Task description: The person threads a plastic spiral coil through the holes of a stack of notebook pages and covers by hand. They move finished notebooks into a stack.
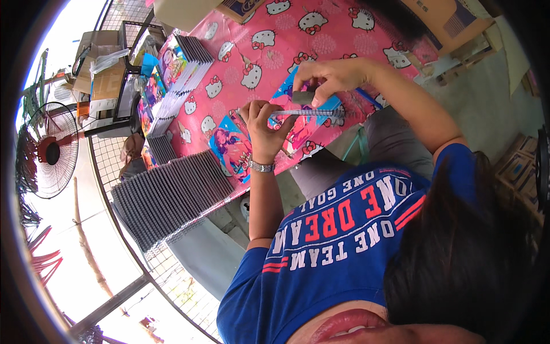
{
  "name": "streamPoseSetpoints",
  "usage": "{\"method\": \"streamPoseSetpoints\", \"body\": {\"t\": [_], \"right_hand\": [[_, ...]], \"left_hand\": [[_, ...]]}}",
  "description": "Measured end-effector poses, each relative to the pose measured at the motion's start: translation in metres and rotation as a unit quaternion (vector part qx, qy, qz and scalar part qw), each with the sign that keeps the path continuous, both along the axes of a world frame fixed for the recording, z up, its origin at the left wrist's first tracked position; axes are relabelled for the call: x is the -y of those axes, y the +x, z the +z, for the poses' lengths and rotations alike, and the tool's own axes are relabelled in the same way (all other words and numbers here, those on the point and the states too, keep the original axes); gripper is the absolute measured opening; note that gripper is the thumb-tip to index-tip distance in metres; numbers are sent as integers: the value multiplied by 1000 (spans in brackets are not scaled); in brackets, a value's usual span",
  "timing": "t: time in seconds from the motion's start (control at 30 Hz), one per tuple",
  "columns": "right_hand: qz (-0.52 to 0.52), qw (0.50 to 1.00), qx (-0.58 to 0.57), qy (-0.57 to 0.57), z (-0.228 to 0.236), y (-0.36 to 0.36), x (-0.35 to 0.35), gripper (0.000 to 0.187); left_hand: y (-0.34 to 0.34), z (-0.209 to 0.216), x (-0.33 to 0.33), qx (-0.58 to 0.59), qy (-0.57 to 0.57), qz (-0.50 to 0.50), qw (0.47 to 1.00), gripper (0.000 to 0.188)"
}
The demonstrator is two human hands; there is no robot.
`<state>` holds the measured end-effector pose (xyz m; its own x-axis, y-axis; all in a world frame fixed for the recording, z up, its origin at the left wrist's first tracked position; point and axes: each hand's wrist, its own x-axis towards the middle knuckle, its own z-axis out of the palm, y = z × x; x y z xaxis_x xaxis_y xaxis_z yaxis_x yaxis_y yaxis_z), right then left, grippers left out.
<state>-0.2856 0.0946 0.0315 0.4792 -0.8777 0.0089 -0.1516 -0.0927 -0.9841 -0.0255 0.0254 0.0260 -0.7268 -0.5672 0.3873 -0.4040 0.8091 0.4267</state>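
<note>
A spiral notebook (pixel 309 113) stands nearly edge-on above the table, its coil showing along the edge. My left hand (pixel 264 127), with a metal watch at the wrist, pinches its left end. Above it, my right hand (pixel 339 77) grips a small dark grey-green block (pixel 303 97) between thumb and fingers; its exact kind is unclear. More notebooks with colourful cartoon covers (pixel 232 146) lie flat under and beside my hands. A blue pen-like stick (pixel 366 96) rests by my right forearm, partly hidden.
Pink patterned cloth covers the table (pixel 252 43). A long row of stacked spiral notebooks (pixel 172 192) lines its near left edge, with another stack (pixel 192 57) farther back. A fan (pixel 51 153) and cardboard boxes (pixel 109 80) stand left; another carton (pixel 447 26) sits far right.
</note>
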Motion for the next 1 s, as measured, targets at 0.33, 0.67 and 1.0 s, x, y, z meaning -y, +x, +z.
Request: {"method": "streamPoseSetpoints", "body": {"t": [0.33,0.67,1.0], "right_hand": [[66,958,252,118,-4,-10,-1,54],[-99,917,-358,-148,22,21,-12,36],[-301,726,-500,-364,11,71,-46,15]], "left_hand": [[-13,4,-4,-1,-11,4,1000,35],[-20,-3,-6,-1,-52,54,997,38],[-14,-2,-10,12,-55,69,996,36]]}}
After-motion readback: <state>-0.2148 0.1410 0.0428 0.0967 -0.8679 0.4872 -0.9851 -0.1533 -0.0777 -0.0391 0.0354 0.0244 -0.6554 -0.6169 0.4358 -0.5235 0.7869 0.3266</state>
